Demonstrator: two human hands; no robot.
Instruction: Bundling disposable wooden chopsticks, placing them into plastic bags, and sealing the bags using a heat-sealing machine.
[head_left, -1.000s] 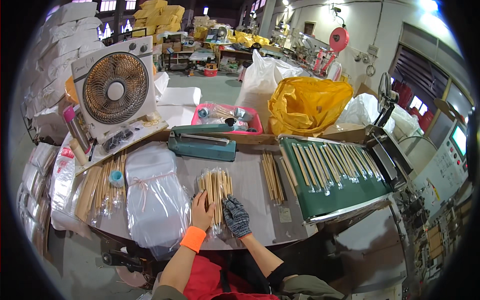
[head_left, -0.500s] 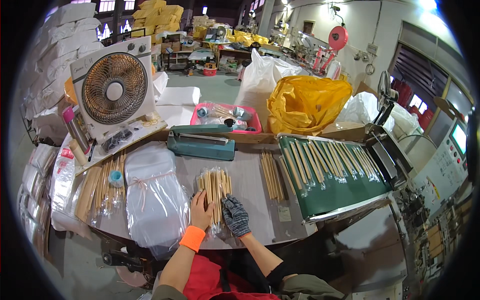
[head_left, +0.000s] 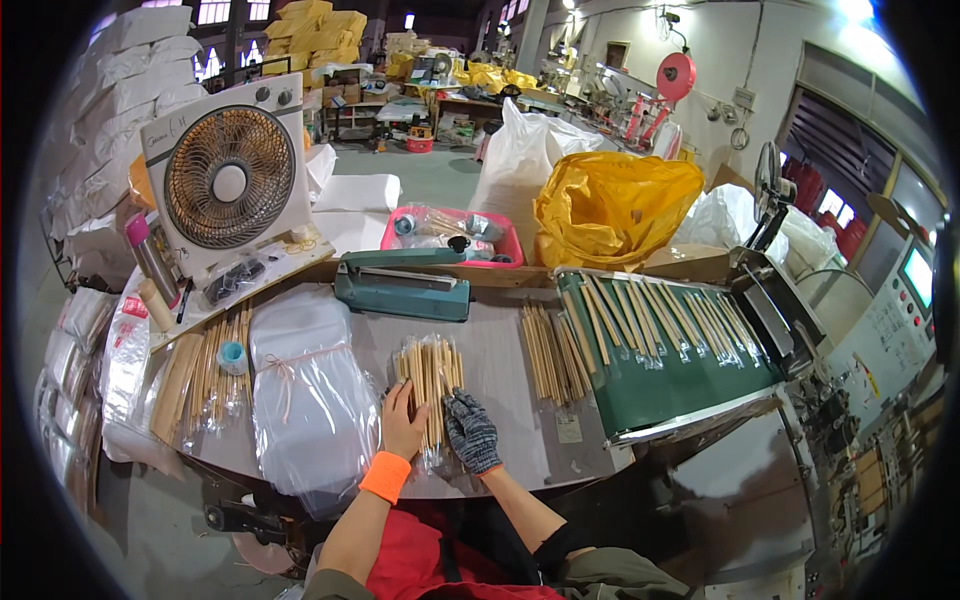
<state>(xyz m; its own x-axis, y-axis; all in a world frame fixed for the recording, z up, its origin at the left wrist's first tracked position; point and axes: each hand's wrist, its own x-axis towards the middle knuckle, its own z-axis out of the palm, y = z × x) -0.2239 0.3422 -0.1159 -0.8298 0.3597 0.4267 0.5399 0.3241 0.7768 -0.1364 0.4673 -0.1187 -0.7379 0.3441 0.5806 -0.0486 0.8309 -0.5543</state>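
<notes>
More stick packs (head_left: pixel 555 355) now off conveyor (head_left: pixel 690 395) onto tabletop (head_left: pixel 525 445), prob. bigger backlog; our L hand (head_left: pixel 403 420) & R hand (head_left: pixel 472 432), half-curled, still hold stick bundle (head_left: pixel 430 362) betw. them.

A head-worn fisheye looked down and forward, near the hands (head_left: pixel 472 432) and counter (head_left: pixel 495 352), with workshop floor (head_left: pixel 445 178) farther off.

Stick bundle (head_left: pixel 435 370) on table (head_left: pixel 492 350); bags (head_left: pixel 310 405) left, conveyor (head_left: pixel 705 400) right, sealer (head_left: pixel 405 297) behind.
</notes>
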